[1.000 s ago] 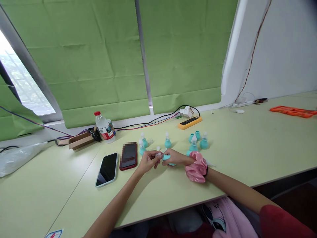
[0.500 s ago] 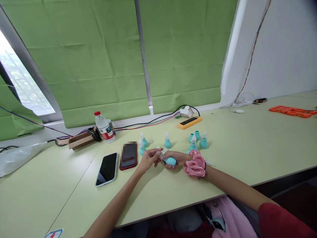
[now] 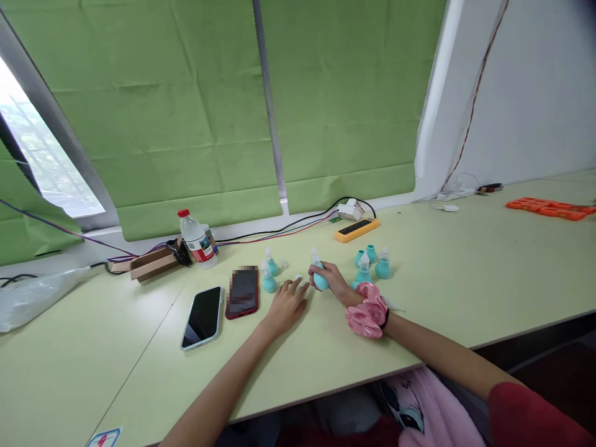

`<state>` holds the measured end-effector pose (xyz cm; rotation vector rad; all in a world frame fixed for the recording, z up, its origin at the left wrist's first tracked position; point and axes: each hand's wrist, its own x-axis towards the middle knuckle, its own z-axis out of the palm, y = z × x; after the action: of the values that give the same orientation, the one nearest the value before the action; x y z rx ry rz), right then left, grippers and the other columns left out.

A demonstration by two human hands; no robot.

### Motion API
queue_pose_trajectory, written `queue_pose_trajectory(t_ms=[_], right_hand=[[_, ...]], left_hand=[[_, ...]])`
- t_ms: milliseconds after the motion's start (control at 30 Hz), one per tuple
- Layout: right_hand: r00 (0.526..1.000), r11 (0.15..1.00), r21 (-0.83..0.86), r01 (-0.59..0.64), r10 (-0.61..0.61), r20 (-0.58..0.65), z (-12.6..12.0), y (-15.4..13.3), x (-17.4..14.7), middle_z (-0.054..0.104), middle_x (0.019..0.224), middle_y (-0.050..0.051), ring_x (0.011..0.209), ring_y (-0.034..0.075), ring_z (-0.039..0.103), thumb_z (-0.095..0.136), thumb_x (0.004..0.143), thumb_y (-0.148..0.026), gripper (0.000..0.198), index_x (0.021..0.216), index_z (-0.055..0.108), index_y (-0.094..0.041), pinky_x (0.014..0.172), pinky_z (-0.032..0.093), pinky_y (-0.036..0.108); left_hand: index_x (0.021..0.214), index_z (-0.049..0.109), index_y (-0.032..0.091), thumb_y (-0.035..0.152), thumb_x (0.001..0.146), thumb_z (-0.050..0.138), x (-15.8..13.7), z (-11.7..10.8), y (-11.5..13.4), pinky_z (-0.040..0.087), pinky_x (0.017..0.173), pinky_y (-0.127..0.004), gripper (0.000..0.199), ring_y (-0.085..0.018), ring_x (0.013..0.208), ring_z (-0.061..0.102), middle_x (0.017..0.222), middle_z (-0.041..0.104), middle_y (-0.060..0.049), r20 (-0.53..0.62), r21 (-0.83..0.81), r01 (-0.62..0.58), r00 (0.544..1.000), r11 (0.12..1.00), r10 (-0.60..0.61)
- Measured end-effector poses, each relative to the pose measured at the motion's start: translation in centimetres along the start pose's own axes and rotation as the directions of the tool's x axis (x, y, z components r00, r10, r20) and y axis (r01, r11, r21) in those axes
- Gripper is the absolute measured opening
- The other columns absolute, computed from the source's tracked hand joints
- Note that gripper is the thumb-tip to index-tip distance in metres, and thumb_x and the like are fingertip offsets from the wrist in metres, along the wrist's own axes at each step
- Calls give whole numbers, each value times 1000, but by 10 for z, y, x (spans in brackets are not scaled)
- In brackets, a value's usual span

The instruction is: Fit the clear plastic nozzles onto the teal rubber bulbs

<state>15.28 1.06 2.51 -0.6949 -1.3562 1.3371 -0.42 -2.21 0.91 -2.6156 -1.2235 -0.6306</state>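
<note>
Right fingers (image 3: 329, 268) clasp teal bulb (image 3: 320, 281); left fingers (image 3: 291, 291) loosely spread near white piece (image 3: 298, 277); front table edge (image 3: 335, 386) well apart.

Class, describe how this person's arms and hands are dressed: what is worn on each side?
Both the left hand and right hand are ungloved. The right wrist wears a shiny, ruffled pink scrunchie beside a thin dark band. A red sleeve covers the right arm higher up. No sleeve shows on the left.

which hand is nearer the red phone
Left: the left hand is just to the right of the red phone. The right hand is farther right, beyond the left hand, holding a teal bulb.
</note>
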Motion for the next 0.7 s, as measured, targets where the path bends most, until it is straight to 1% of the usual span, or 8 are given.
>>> queue_pose_trajectory(t_ms=[33, 100, 267, 367, 467, 533, 567, 700], right_hand=[[1000, 999, -22, 25, -26, -17, 0, 0, 0, 51, 48, -2, 41, 9, 45, 52, 68, -37, 23, 65, 48, -14, 40, 32, 21], [998, 996, -68, 55, -57, -18, 1, -2, -2, 51, 47, -2, 41, 8, 44, 52, 68, -37, 24, 63, 48, -14, 41, 32, 21], [993, 974, -198, 114, -114, 9, 4, -5, -7, 50, 48, -2, 46, 9, 45, 51, 70, -36, 25, 59, 48, -14, 49, 35, 22], [985, 950, -262, 169, -169, 20, 4, -5, -8, 49, 49, -2, 48, 9, 44, 49, 71, -35, 25, 57, 48, -14, 52, 35, 22], [983, 940, -289, 183, -182, 30, 3, -4, -7, 48, 48, -2, 48, 9, 43, 48, 73, -35, 26, 57, 47, -14, 52, 35, 22], [982, 935, -302, 185, -184, 32, 2, -3, -7, 48, 48, -2, 48, 9, 43, 48, 73, -34, 26, 55, 47, -14, 52, 35, 22], [982, 933, -307, 186, -184, 34, 2, -3, -6, 48, 48, -2, 48, 9, 43, 48, 73, -34, 27, 55, 47, -14, 52, 35, 22], [982, 929, -320, 188, -181, 51, 3, -1, -7, 49, 49, -2, 49, 9, 44, 47, 73, -35, 27, 55, 48, -14, 52, 35, 22]], left_hand=[[109, 46, 21, 20, 77, 40, 0, 2, 2, 34, 85, -41, 33, -23, 101, 41, 116, 43, -9, 16, 26, -16, 1000, 1000, 16], [106, 48, 21, 20, 79, 37, -1, 3, 3, 33, 85, -42, 30, -22, 99, 42, 113, 46, -9, 35, 43, -23, 999, 999, 21], [106, 47, 18, 13, 76, 37, 2, 6, -6, 36, 81, -36, 32, -19, 91, 46, 97, 53, -8, 58, -17, 24, 998, 1000, -23], [111, 43, 17, 14, 76, 36, 7, 11, -8, 36, 81, -34, 35, -20, 96, 43, 105, 49, -10, 4, -21, 77, 997, 997, -77], [116, 36, 17, 20, 77, 36, 12, 18, -2, 30, 86, -41, 39, -24, 104, 37, 117, 39, -13, -44, 59, 154, 988, 986, -151], [115, 36, 18, 21, 77, 36, 14, 21, 2, 26, 87, -46, 38, -26, 104, 37, 119, 37, -13, -21, 127, 200, 980, 972, -199], [114, 37, 19, 20, 77, 36, 15, 22, 3, 26, 86, -46, 37, -26, 102, 38, 118, 37, -13, 0, 150, 218, 975, 964, -220], [107, 41, 19, 13, 75, 34, 16, 22, 1, 32, 80, -40, 33, -23, 94, 43, 106, 44, -11, 72, 169, 245, 963, 955, -259]])
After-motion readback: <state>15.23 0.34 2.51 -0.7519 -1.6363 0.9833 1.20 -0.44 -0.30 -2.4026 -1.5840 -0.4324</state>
